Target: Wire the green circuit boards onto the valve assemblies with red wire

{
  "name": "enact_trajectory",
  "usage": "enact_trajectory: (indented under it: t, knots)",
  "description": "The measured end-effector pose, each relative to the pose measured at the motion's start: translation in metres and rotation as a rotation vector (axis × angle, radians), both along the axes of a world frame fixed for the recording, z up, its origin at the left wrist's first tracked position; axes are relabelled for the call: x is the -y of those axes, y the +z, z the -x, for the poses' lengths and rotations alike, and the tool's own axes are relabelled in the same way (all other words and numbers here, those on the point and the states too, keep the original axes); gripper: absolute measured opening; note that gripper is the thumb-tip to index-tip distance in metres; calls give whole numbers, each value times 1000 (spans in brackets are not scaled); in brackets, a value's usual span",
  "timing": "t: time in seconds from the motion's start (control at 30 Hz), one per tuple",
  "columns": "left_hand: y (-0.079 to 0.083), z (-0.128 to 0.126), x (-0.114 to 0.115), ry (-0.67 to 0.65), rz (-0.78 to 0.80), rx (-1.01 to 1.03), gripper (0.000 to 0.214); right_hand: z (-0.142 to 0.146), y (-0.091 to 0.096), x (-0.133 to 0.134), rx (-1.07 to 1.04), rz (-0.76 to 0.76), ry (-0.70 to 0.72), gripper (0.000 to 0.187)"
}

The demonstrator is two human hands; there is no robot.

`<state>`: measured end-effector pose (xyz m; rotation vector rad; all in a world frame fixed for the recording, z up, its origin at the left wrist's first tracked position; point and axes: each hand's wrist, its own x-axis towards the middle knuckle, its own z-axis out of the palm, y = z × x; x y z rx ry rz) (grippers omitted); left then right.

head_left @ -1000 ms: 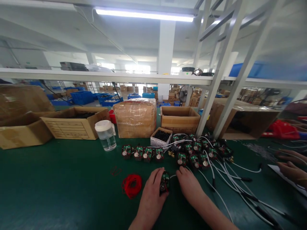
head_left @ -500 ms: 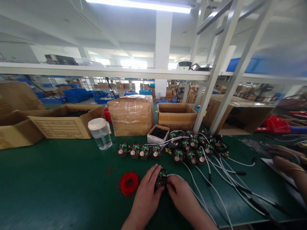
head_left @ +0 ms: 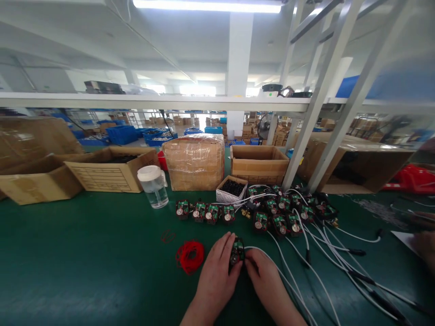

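Note:
A small black housing with a green circuit board (head_left: pixel 237 248) is between my hands on the green table. My left hand (head_left: pixel 219 267) is wrapped round its left side, thumb at the near edge. My right hand (head_left: pixel 261 270) pinches at the housing's right side, where a white cable (head_left: pixel 268 257) runs out; what lies between the fingertips is hidden. To the left of my left hand lies a coil of red wire (head_left: pixel 190 256), with a few loose red wires (head_left: pixel 167 236) beyond it. A row of similar circuit-board housings (head_left: pixel 212 213) stands behind my hands.
More wired housings (head_left: pixel 280 225) cluster at the right, their white cables (head_left: pixel 340 258) trailing to the near edge. A clear water jug (head_left: pixel 153 189), a small box of black parts (head_left: pixel 232 189) and cardboard boxes (head_left: pixel 193 163) line the back. A co-worker's hand (head_left: pixel 424 246) is at the far right.
The whole view has shifted, so things appear further right. My hands keep the same hold on the housing. The co-worker's hand has mostly passed out of view at the right.

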<state>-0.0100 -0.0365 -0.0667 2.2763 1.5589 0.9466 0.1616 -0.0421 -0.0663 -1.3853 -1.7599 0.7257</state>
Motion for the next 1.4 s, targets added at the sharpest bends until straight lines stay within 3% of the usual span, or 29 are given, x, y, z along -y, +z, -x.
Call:
enact_trajectory:
  t: [0.17,0.3,0.37,0.5,0.57,0.7,0.97,1.17,1.4]
  knots:
    - [-1,-5,3,25,-6,3,63,1,-6,2,-13,1,-6,21]
    - [8,1,9,40,28,23,72,-1,-10,5,-1,3,-3,22]
    - [16,16,11,131,46,52,63,-5,-12,7,11,16,-35,25]
    - [29,66,9,471,146,17,33,-14,-14,12,43,77,-151,34]
    - [31,88,6,524,194,-53,28,-16,-14,14,51,81,-170,36]
    - [33,106,2,492,262,-170,28,-14,-14,18,59,26,-179,34]
    - [35,100,-3,461,267,-287,30,-11,-12,26,49,-68,-179,30]
    - [39,104,-1,463,340,-191,27,-13,-18,27,46,-91,-122,31]
    - [66,108,17,344,320,53,18,8,-8,34,8,-116,64,27]
